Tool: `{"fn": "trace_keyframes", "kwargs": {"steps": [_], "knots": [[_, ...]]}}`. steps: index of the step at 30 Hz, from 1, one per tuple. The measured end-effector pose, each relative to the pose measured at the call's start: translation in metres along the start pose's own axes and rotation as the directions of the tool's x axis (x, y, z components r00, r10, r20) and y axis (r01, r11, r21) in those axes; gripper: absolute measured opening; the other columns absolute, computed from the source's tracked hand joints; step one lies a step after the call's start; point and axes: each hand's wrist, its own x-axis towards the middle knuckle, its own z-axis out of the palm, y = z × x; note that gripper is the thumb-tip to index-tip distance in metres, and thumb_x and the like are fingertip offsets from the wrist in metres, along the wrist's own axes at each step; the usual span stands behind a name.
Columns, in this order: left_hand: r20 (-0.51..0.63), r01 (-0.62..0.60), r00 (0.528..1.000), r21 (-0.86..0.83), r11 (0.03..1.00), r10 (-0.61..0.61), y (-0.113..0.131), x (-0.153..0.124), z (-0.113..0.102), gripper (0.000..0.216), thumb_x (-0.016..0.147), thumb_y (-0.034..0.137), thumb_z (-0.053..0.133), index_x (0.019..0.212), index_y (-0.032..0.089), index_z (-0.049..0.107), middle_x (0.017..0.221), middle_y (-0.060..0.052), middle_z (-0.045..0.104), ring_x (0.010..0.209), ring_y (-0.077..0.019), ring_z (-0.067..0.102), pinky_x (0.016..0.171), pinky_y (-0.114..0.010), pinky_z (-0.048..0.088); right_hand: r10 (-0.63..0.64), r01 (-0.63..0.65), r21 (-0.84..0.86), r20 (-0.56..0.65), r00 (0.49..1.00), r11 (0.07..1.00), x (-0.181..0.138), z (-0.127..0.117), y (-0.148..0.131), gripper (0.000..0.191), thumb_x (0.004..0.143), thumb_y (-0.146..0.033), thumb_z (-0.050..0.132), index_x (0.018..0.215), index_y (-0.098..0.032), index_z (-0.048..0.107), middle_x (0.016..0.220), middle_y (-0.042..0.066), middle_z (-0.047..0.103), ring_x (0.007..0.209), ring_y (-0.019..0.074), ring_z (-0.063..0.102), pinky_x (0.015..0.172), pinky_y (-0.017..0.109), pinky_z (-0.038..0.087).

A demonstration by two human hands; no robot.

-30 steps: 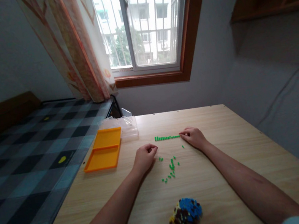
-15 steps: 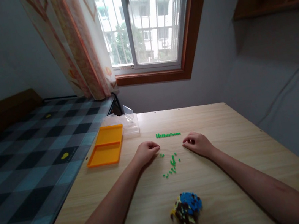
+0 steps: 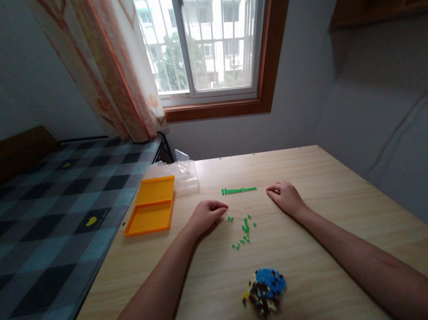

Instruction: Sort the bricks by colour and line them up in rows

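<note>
My left hand (image 3: 208, 215) rests on the table left of a loose scatter of small green bricks (image 3: 246, 227). Its thumb and fingertips are pressed together; whatever they may hold is too small to make out. On the other side, my right hand (image 3: 286, 197) lies just beyond the right end of a straight row of green bricks (image 3: 239, 189). Those fingers are closed too, and anything between them is hidden. Nearer to me sits a mixed pile of blue, dark brown and pale yellow bricks (image 3: 265, 290), slightly blurred.
An open orange case (image 3: 151, 216) lies at the table's left edge, with clear plastic boxes (image 3: 186, 178) behind it. A bed with a checked cover (image 3: 44, 228) adjoins the wooden table (image 3: 335, 238) on the left. The window (image 3: 211, 28) is beyond the far edge.
My right hand has shifted a little to the right and away from me, its fingers drawing closer together. My left hand has hardly moved. The camera view has tilted slightly.
</note>
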Motion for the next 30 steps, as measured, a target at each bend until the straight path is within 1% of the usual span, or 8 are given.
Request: {"fn": "trace_keyframes", "kwargs": {"steps": [4, 7, 15, 17, 21, 24, 27, 30], "knots": [[0.002, 0.006, 1.000, -0.003, 1.000, -0.006, -0.001, 0.001, 0.000, 0.039, 0.075, 0.041, 0.064, 0.096, 0.011, 0.078, 0.048, 0.002, 0.055, 0.042, -0.0102, 0.043, 0.044, -0.022, 0.028, 0.034, -0.036, -0.045, -0.036, 0.999, 0.998, 0.005, 0.002, 0.011, 0.021, 0.088, -0.026, 0.059, 0.086, -0.020, 0.079, 0.090, 0.009, 0.075, 0.090, 0.0245, 0.064, 0.087, 0.036, 0.046], [0.002, 0.009, 1.000, -0.004, 1.000, -0.009, -0.002, 0.001, 0.000, 0.041, 0.075, 0.043, 0.064, 0.097, 0.011, 0.078, 0.049, 0.002, 0.055, 0.042, -0.0105, 0.043, 0.043, -0.023, 0.028, 0.044, -0.047, -0.070, -0.043, 0.998, 0.996, 0.012, 0.003, 0.015, 0.021, 0.087, -0.024, 0.059, 0.086, -0.020, 0.079, 0.088, 0.009, 0.074, 0.089, 0.0240, 0.064, 0.086, 0.035, 0.045], [-0.003, 0.023, 1.000, -0.003, 1.000, -0.023, 0.001, 0.002, 0.000, 0.040, 0.074, 0.042, 0.066, 0.096, 0.011, 0.078, 0.053, 0.000, 0.059, 0.045, -0.0113, 0.046, 0.044, -0.023, 0.030, 0.078, -0.082, -0.078, -0.052, 0.996, 0.994, 0.033, 0.013, 0.008, 0.021, 0.086, -0.034, 0.063, 0.078, -0.020, 0.077, 0.083, 0.008, 0.073, 0.083, 0.0227, 0.063, 0.079, 0.032, 0.045], [-0.002, 0.032, 0.999, -0.003, 0.999, -0.032, 0.002, 0.001, 0.000, 0.040, 0.074, 0.042, 0.065, 0.096, 0.011, 0.078, 0.052, 0.001, 0.057, 0.043, -0.0111, 0.045, 0.043, -0.023, 0.028, 0.084, -0.087, -0.071, -0.057, 0.995, 0.994, 0.033, 0.014, 0.006, 0.025, 0.086, -0.037, 0.062, 0.076, -0.020, 0.077, 0.082, 0.008, 0.073, 0.081, 0.0229, 0.063, 0.076, 0.031, 0.045], [0.003, 0.046, 0.999, -0.007, 0.999, -0.046, 0.004, 0.000, 0.000, 0.041, 0.075, 0.042, 0.063, 0.098, 0.011, 0.077, 0.049, 0.002, 0.055, 0.041, -0.0108, 0.043, 0.042, -0.023, 0.027, 0.087, -0.089, -0.041, -0.054, 0.995, 0.995, 0.029, 0.010, 0.009, 0.037, 0.090, -0.043, 0.056, 0.072, -0.019, 0.077, 0.076, 0.009, 0.071, 0.075, 0.0225, 0.062, 0.070, 0.031, 0.045], [0.006, 0.043, 0.999, -0.010, 0.999, -0.043, 0.003, 0.000, 0.000, 0.041, 0.075, 0.041, 0.063, 0.097, 0.010, 0.076, 0.049, 0.002, 0.054, 0.041, -0.0105, 0.043, 0.042, -0.023, 0.027, 0.072, -0.072, 0.002, -0.036, 0.997, 0.997, 0.027, 0.006, 0.014, 0.031, 0.089, -0.038, 0.056, 0.082, -0.018, 0.080, 0.081, 0.008, 0.073, 0.072, 0.0201, 0.063, 0.069, 0.030, 0.046], [0.010, 0.040, 0.999, -0.011, 0.999, -0.040, 0.003, -0.001, 0.000, 0.041, 0.076, 0.042, 0.062, 0.099, 0.010, 0.076, 0.048, 0.003, 0.052, 0.040, -0.0105, 0.042, 0.041, -0.022, 0.027, 0.030, -0.030, 0.044, -0.006, 1.000, 0.999, 0.029, 0.004, 0.017, 0.026, 0.087, -0.032, 0.058, 0.094, -0.019, 0.080, 0.087, 0.006, 0.074, 0.073, 0.0182, 0.064, 0.072, 0.028, 0.048], [0.009, 0.031, 0.999, -0.004, 1.000, -0.031, 0.003, -0.001, -0.001, 0.040, 0.077, 0.041, 0.062, 0.098, 0.010, 0.076, 0.050, 0.002, 0.054, 0.041, -0.0104, 0.043, 0.042, -0.022, 0.028, -0.015, 0.014, 0.062, 0.026, 1.000, 0.998, 0.032, 0.004, 0.016, 0.024, 0.087, -0.028, 0.060, 0.098, -0.020, 0.080, 0.089, 0.006, 0.074, 0.077, 0.0180, 0.064, 0.075, 0.028, 0.049]]}}
